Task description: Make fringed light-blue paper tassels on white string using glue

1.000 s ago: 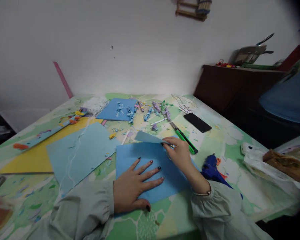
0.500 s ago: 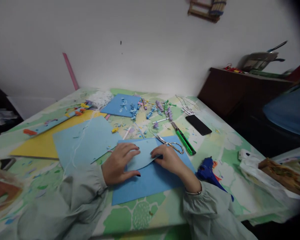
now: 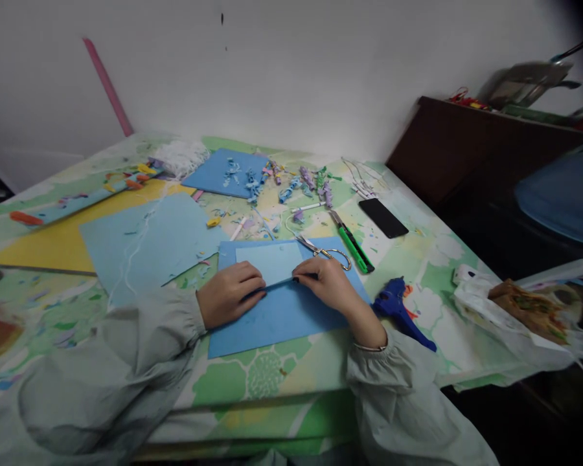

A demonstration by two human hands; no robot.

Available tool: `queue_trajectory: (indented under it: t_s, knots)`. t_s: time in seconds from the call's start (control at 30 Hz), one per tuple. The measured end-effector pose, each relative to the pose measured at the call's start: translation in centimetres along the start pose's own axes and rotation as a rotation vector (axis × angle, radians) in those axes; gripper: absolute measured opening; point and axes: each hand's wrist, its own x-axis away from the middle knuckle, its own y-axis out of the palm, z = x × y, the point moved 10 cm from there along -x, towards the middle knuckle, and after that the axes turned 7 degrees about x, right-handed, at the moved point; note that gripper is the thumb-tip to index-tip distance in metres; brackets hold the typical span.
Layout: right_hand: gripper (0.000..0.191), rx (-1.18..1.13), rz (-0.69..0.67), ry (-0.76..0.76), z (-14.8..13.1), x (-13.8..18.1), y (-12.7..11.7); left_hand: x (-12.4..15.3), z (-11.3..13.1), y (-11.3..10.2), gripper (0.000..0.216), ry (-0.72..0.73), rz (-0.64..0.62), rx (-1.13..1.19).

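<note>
A small light blue foam sheet (image 3: 271,262) lies over a larger darker blue sheet (image 3: 272,330) at the table's front. My left hand (image 3: 232,294) pinches the near left edge of the light blue piece between thumb and fingers. At its near right corner my right hand (image 3: 324,281) holds the same piece, fingertips closed on it. The near edge is lifted slightly. Just beyond my right hand lie the scissors (image 3: 323,251), resting partly on the darker sheet. A green utility knife (image 3: 354,246) is to their right.
A blue glue gun (image 3: 399,310) and a black phone (image 3: 383,217) lie right. Wrapped food (image 3: 529,310) sits at the right edge. Left are a large light blue sheet (image 3: 150,239), a yellow board (image 3: 43,249) and white yarn (image 3: 181,158). Small foam figures (image 3: 291,188) and scraps lie behind.
The view has tilted downward. My left thumb and fingers have closed on the near edge of the light blue piece, which now lies flatter and straighter between both hands.
</note>
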Motion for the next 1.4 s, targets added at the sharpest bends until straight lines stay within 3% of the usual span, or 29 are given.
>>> queue_trajectory:
  t_s: [0.17,0.37,0.7,1.4]
  knots:
    - [0.014,0.012,0.002,0.033,0.9,-0.2,0.3,0.0,-1.6,-1.0,0.018,-0.118,0.083,0.162]
    - [0.006,-0.009,0.001,0.122,2.3,-0.2,0.6,0.1,-3.5,-1.3,0.020,-0.234,0.056,0.138]
    - [0.013,0.065,0.033,0.230,3.2,0.1,0.0,0.2,-4.1,-0.2,0.025,-0.305,-0.108,0.058]
    - [0.011,-0.087,0.020,0.325,4.7,0.6,0.6,0.7,-5.6,0.2,0.028,-0.365,-0.178,0.090]
